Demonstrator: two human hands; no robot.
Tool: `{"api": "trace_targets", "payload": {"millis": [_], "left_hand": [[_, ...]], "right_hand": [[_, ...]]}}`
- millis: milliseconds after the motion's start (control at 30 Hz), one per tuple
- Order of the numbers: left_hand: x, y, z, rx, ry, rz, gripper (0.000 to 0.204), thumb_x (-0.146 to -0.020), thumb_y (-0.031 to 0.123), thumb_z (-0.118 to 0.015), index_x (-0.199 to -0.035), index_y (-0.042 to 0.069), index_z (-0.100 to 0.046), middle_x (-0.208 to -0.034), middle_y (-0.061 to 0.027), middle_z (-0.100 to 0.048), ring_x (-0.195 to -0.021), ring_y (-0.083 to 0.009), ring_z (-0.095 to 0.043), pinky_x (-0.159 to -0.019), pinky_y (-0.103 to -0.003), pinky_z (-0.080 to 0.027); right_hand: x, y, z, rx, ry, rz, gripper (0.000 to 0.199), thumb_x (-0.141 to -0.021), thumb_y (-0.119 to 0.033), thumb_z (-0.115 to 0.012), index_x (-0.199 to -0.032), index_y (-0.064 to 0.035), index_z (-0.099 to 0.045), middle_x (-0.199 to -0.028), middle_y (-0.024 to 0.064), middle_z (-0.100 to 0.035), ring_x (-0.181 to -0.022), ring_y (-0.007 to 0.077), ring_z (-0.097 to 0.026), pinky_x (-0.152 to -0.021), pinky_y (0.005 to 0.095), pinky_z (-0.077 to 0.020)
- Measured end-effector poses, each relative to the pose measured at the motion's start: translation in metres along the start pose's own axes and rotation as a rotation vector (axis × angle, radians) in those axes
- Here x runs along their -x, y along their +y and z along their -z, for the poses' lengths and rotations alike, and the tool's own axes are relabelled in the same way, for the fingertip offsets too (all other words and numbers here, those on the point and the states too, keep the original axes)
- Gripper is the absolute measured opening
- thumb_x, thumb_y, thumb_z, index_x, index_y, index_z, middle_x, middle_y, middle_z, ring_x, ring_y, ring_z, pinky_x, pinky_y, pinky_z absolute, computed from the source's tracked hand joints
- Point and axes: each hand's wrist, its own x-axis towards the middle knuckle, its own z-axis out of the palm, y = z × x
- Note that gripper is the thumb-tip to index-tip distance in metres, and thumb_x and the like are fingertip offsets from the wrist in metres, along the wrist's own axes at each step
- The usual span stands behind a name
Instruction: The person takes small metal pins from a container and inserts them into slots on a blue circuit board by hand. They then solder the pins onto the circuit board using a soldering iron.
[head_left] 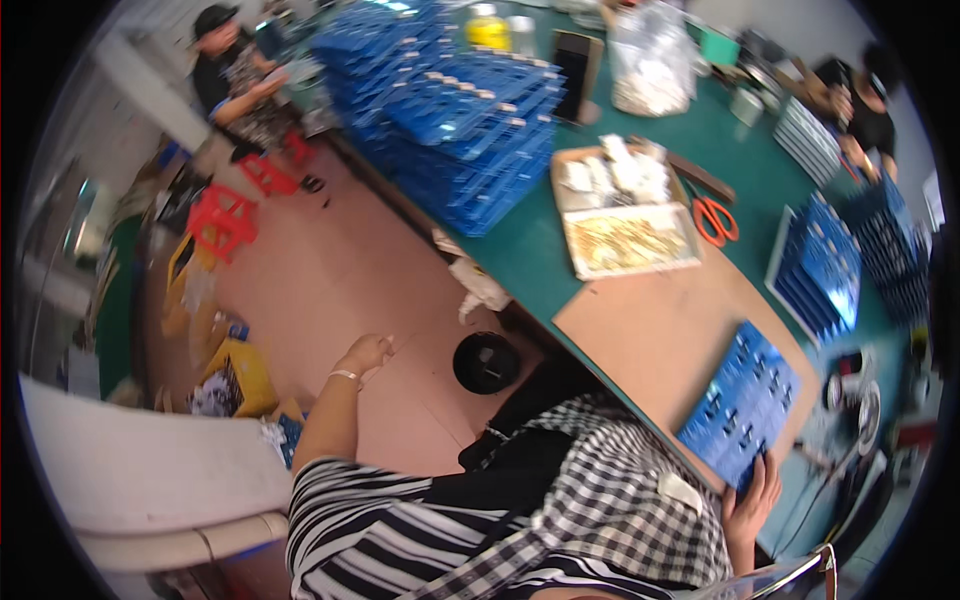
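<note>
Left hand (pixel 365 354), loosely curled and holding nothing visible, reaches out over the pink floor (pixel 330 270), well away from the desk (pixel 640 330). Right hand (pixel 752 498) grips the near edge of one flat blue plastic component tray (pixel 742 402) overhanging the desk's near edge (likely to tip off if released). One pair of orange-handled scissors (pixel 714 219) lies toward the far edge; blue tray stacks: four.

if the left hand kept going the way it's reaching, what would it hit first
The left hand stretches out over the pinkish floor, pointing roughly toward the red stools. Nothing shows in between, so the way looks free up to them, though depth is hard to judge here.
</note>
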Motion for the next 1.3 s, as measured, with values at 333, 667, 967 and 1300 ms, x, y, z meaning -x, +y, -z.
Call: {"api": "trace_targets", "payload": {"millis": [333,667,967,1300], "left_hand": [[0.164,0.364,-0.019,0.078,-0.694,-0.857,0.018,-0.097,0.015,-0.047,-0.104,0.004,-0.059,-0.064,-0.0001,-0.054,-0.059,-0.0087,-0.052,-0.057,-0.025,-0.042],[0.186,0.462,-0.133,-0.130,-0.973,-1.213,0.024,-0.094,0.016,-0.051,-0.114,0.002,-0.052,-0.099,-0.0198,-0.066,-0.091,-0.0380,-0.063,-0.079,-0.043,-0.049],[0.153,0.448,-0.082,0.195,-0.481,-1.186,0.039,-0.090,0.011,-0.062,-0.127,0.006,-0.049,-0.069,0.0016,-0.053,-0.061,-0.0074,-0.050,-0.057,-0.026,-0.042],[-0.016,0.502,-0.027,-0.230,0.284,-0.906,0.024,-0.082,0.024,-0.070,-0.099,0.007,-0.069,-0.079,-0.0125,-0.068,-0.071,-0.0231,-0.065,-0.065,-0.035,-0.049]], "right_hand": [[-0.025,-0.002,0.001,-0.266,0.290,0.107,0.055,-0.076,-0.028,-0.068,-0.123,-0.0022,-0.054,-0.126,0.0183,-0.056,-0.108,0.0366,-0.055,-0.091,0.0485,-0.0394],[-0.099,-0.055,0.027,-0.439,0.398,0.442,0.025,-0.070,-0.023,-0.073,-0.090,-0.0095,-0.066,-0.081,-0.0007,-0.062,-0.077,0.0183,-0.056,-0.078,0.0391,-0.0407],[-0.047,-0.003,0.050,-0.422,0.086,-0.023,0.018,-0.067,-0.015,-0.074,-0.069,-0.0096,-0.057,-0.069,0.0028,-0.057,-0.064,0.0263,-0.050,-0.068,0.0389,-0.0388],[0.089,-0.002,-0.082,-0.772,-0.224,-0.765,0.028,-0.090,-0.013,-0.059,-0.113,0.0030,-0.063,-0.116,0.0187,-0.065,-0.110,0.0261,-0.060,-0.094,0.0366,-0.0455]]}}
